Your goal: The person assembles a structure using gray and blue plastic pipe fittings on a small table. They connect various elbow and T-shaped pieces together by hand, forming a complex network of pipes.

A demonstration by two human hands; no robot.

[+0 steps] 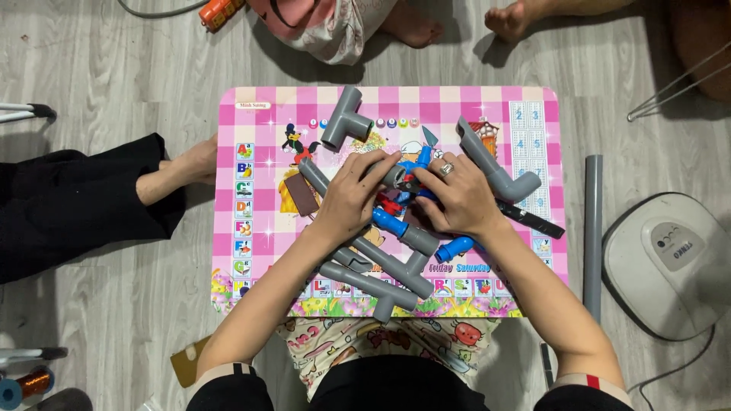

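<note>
Fingers of both hands curl shut around a cluster of pipe parts at the middle of the small pink checked table (228, 152). From the head camera, the left hand (352, 194) clasps a grey pipe fitting (394, 176), while the right hand (457, 194), a ring on one finger, closes over blue and red pieces (397, 199) just beside it. A grey T-piece (344, 118) lies near the far edge, a grey elbow pipe (495, 171) toward the right edge, and joined grey pipes (381, 274) near the front edge. Off the table's right edge, a straight grey tube (593, 228) rests on the floor.

No packages (nor labels, screens)
</note>
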